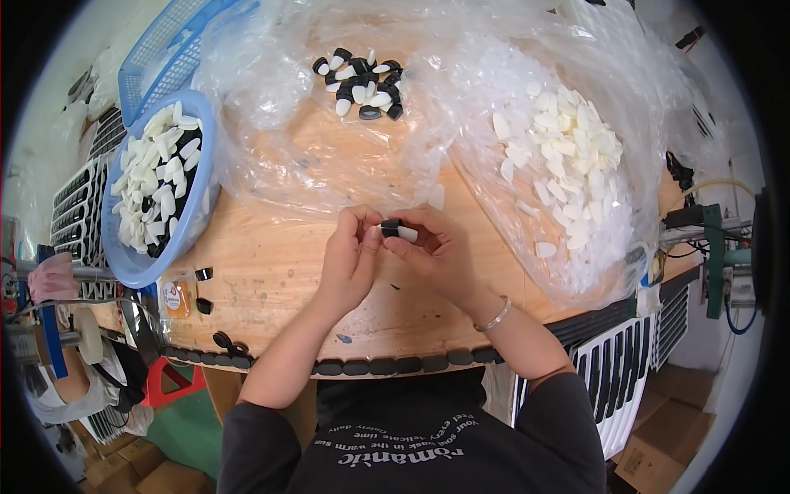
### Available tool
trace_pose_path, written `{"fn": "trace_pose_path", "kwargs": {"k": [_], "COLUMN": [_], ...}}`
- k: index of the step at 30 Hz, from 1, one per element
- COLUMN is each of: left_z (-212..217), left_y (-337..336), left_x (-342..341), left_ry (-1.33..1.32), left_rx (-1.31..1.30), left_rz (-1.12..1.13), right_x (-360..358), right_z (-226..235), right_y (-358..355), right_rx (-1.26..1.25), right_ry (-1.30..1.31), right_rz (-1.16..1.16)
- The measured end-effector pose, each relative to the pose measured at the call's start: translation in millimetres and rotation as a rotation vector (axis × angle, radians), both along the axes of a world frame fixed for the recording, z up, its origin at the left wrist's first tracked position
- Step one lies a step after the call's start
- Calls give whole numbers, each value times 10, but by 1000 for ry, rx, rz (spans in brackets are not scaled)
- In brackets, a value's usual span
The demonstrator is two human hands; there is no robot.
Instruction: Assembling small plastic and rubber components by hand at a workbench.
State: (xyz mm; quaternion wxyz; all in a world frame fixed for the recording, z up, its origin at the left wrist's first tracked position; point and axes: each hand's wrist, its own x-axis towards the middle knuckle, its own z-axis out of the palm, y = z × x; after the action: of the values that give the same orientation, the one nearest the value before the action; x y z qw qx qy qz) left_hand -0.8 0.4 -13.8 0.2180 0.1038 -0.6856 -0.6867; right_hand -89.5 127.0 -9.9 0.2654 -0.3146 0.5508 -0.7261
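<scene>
Over the middle of the wooden table (271, 280), I hold a small black cap-like piece with a white oval insert (391, 228) between my fingertips. My left hand (350, 259) pinches its left end with thumb and forefinger. From the other side my right hand (436, 255) grips the white end, and a bracelet circles that wrist. Beyond my hands lies a pile of similar black pieces with white inserts (362, 84) on clear plastic sheeting. To the right, a heap of loose white oval pieces (572, 144) spreads over a plastic bag.
At the left stands a blue basin (207, 177) of white and black pieces, with a blue mesh basket (152, 74) behind it. Loose black pieces (204, 306) and a small orange packet (176, 298) lie nearby. Black strips line the table's front edge (395, 363). White slotted racks (613, 370) stand lower right.
</scene>
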Motion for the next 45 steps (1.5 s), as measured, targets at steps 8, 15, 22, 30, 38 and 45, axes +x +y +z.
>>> {"fn": "trace_pose_path", "kwargs": {"k": [8, 15, 22, 30, 38, 45], "left_z": [-37, 12, -38, -59, -59, 5], "left_y": [-3, 82, -50, -46, -104, -37], "left_x": [8, 0, 56, 74, 45, 11], "left_ry": [31, 82, 33, 19, 71, 119], "left_rx": [-262, 237, 4, -123, -209, -250], "left_rz": [71, -3, -48, -55, -13, -35], "right_x": [17, 0, 7, 0, -18, -20], "right_z": [139, 104, 156, 242, 286, 276], "right_y": [12, 32, 68, 88, 96, 104], "right_rx": [4, -67, 80, 94, 48, 54], "right_ry": [-61, -139, 94, 680, 630, 610], "right_rz": [-56, -35, -45, -207, -215, -213]}}
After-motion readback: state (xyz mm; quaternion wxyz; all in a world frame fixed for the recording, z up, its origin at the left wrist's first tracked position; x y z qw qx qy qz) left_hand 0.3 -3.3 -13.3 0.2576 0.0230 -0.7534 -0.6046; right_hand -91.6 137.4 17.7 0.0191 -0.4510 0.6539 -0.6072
